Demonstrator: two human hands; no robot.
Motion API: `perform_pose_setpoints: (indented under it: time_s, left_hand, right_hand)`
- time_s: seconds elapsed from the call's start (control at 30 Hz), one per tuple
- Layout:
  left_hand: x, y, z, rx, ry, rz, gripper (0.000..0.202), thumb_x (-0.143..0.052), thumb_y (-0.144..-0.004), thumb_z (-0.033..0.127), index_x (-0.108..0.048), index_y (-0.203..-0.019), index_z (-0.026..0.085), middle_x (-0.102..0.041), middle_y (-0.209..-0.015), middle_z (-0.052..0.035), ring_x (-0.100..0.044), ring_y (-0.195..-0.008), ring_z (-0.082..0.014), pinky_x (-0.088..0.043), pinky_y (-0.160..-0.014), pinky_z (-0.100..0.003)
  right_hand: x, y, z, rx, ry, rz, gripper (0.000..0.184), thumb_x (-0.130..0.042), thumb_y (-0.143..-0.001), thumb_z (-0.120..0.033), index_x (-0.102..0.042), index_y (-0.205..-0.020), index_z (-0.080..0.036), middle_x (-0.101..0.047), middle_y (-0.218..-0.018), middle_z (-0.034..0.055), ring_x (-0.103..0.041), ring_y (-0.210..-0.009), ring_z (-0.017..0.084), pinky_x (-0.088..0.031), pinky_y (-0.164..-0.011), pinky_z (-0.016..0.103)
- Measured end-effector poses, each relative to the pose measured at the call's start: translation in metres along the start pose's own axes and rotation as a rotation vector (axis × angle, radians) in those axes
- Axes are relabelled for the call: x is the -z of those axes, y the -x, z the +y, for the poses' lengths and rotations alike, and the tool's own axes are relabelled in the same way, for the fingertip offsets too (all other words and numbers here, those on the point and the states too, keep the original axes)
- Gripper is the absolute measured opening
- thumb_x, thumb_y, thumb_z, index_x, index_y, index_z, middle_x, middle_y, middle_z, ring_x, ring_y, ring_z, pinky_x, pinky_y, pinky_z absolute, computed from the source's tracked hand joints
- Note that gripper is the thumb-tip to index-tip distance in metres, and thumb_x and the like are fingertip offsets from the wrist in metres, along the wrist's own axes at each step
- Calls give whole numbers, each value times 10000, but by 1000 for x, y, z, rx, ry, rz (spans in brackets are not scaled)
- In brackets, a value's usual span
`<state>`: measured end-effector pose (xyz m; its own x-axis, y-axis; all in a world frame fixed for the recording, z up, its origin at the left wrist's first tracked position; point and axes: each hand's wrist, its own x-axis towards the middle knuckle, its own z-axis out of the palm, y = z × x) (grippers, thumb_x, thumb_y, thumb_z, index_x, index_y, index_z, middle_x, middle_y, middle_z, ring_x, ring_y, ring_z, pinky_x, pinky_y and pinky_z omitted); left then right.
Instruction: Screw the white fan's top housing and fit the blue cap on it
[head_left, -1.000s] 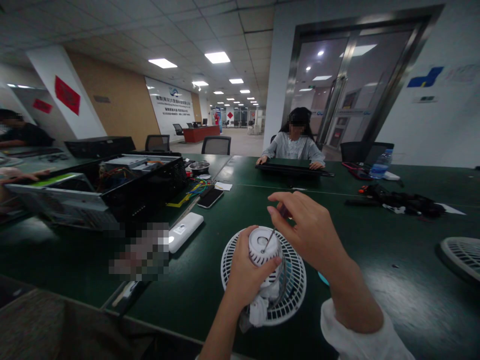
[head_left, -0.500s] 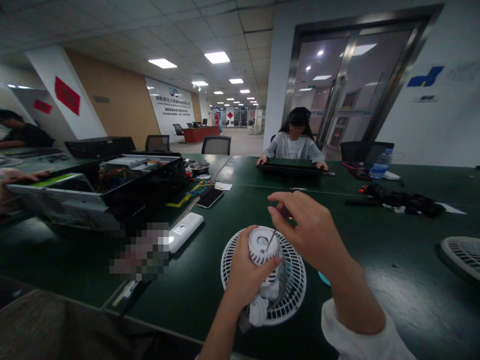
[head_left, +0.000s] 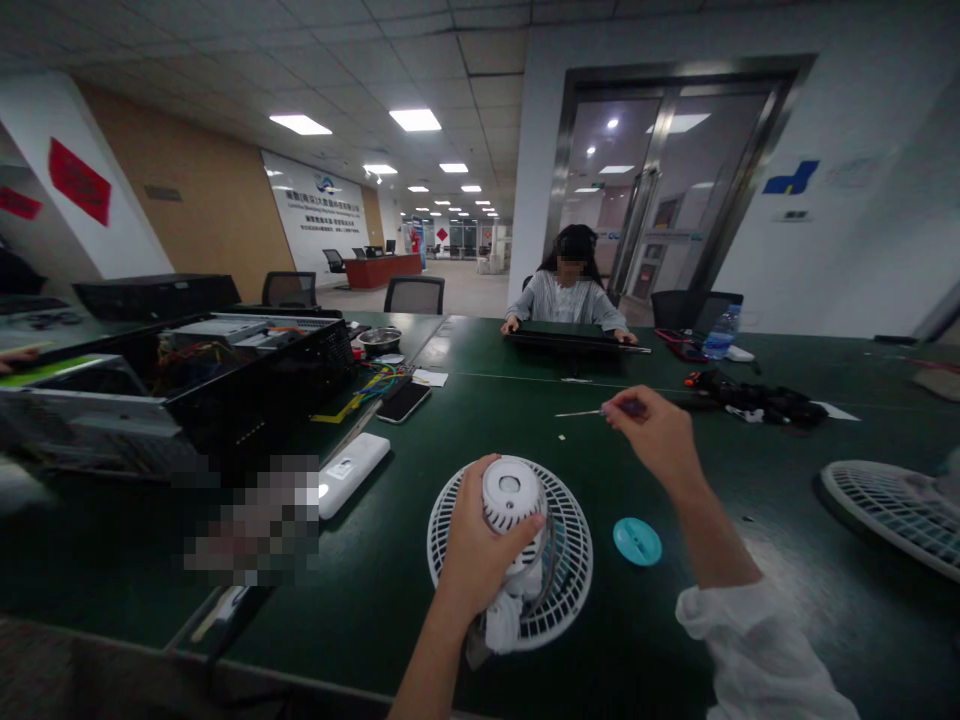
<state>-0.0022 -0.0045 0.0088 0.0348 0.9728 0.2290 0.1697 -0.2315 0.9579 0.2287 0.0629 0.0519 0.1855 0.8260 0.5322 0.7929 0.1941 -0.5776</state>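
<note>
A white fan [head_left: 566,598] lies with its round grille down on the green table, its vented motor housing [head_left: 512,490] pointing up. My left hand [head_left: 480,545] is wrapped round that housing, thumb on the near right side. A small dark hole shows on the housing's top, near its front edge. To the upper right, above the table, my right hand [head_left: 651,432] pinches a screwdriver [head_left: 581,413] by its dark handle. The thin shaft points left, away from the fan. A turquoise round cap [head_left: 637,541] lies on the table between the fan and my right forearm.
An opened computer case [head_left: 255,390] stands on the left. Near it lie a white power-bank-like device [head_left: 354,475], a phone [head_left: 404,402] and a metal bowl [head_left: 380,341]. Another fan grille [head_left: 892,510] is at the right. Across the table a person [head_left: 568,290] holds a dark flat panel.
My right hand has lifted the screwdriver off the housing and moved right, the shaft turning from downward to sideways. The turquoise cap has come into full view. My left hand keeps its hold.
</note>
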Motion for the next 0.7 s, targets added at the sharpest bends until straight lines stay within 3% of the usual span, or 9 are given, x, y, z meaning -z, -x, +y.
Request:
perform_pose_setpoints:
  time_s: [0.13, 0.23, 0.4, 0.53, 0.7]
  left_hand:
    - [-1, 1, 1, 21, 16, 13, 582, -677, -653, 282, -432, -1177, 223, -515, -1171, -79, -496, -1087, -284, -375, -926, -439]
    - [-2, 2, 0, 17, 20, 35, 575, -674, -650, 279, -444, -1174, 224, -521, -1169, -79, -497, -1088, -287, -379, -921, -441]
    - [-1, 0, -2, -20, 4, 14, 576, -670, -654, 267, -433, -1177, 214, -508, -1180, -78, -486, -1101, -268, -350, -960, -436]
    - [1, -1, -2, -29, -4, -1, 582, -667, -661, 267, -421, -1184, 202, -503, -1191, -91, -478, -1113, -275, -346, -961, -447]
    - [3, 1, 1, -15, -10, -16, 572, -661, -675, 288, -415, -1186, 206, -503, -1195, -92, -480, -1115, -275, -360, -946, -433]
  right_hand:
    - [-35, 27, 46, -47, 60, -239, 97, -553, -777, -250, -607, -754, -172, -657, -728, 18, -625, -699, 162, -491, -688, 311]
    - [-45, 37, 62, -58, 94, -406, 98, -579, -790, -233, -622, -783, -145, -671, -848, 27, -624, -814, 155, -473, -792, 356]
    - [-20, 41, 74, -124, 164, -467, 239, -474, -824, -281, -639, -946, -159, -636, -1048, 93, -563, -1016, 205, -387, -928, 366]
    - [-2, 69, 80, -241, 212, -486, 482, -590, -683, -380, -602, -1073, -98, -606, -1068, 183, -540, -1025, 326, -389, -893, 469]
    - [-3, 99, 77, -328, 119, -478, 465, -595, -604, -297, -599, -1052, -172, -621, -1071, 121, -548, -1036, 301, -383, -930, 428]
